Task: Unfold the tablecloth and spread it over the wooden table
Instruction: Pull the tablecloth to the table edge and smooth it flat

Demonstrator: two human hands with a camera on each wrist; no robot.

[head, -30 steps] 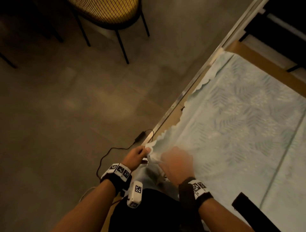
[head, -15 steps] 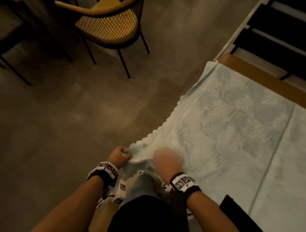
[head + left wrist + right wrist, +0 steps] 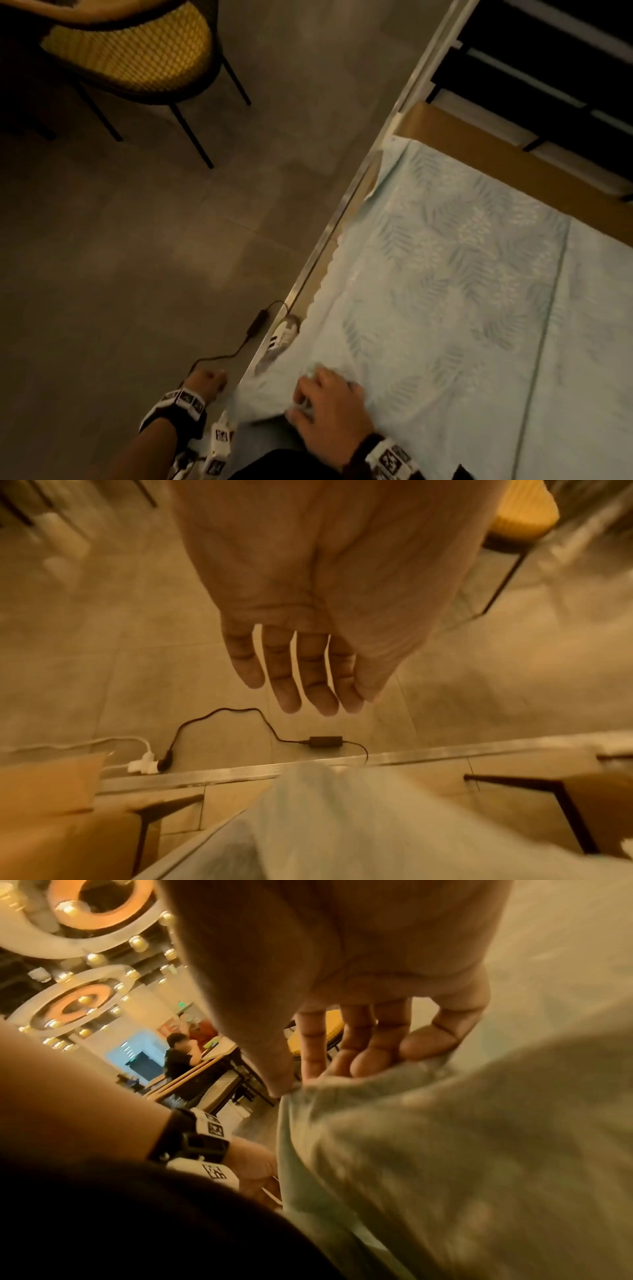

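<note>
The right hand (image 3: 329, 407) lies on the near corner of the tablecloth (image 3: 445, 291), fingers bent and thumb pressed in, pinching a small fold of the pale green cloth; the right wrist view shows the fingertips (image 3: 363, 1061) and thumb meeting on the bunched edge. From that grip the tablecloth runs away across the wooden table (image 3: 479, 144), lying flat with its leaf pattern up and a straight crease off to the right of the hand. Beyond the far edge of the cloth a strip of bare wood is uncovered, and along the scalloped left edge a narrow band of wood also shows. Below the grip, the corner of the cloth hangs down off the table's near edge.

The left hand (image 3: 205, 378) is off the cloth, just to the left of the gripped corner and over the floor (image 3: 120, 257). It holds nothing; in the left wrist view its fingers (image 3: 291, 674) are straight and slightly apart.

On the floor ahead of the left hand lies a black cable with a small adapter (image 3: 325, 741), close to a metal strip (image 3: 329, 236) that runs beside the table. A sneaker (image 3: 284, 334) shows between that strip and the cloth's edge. Farther off, well apart from both hands, stands a chair with a yellow seat (image 3: 130, 51).
</note>
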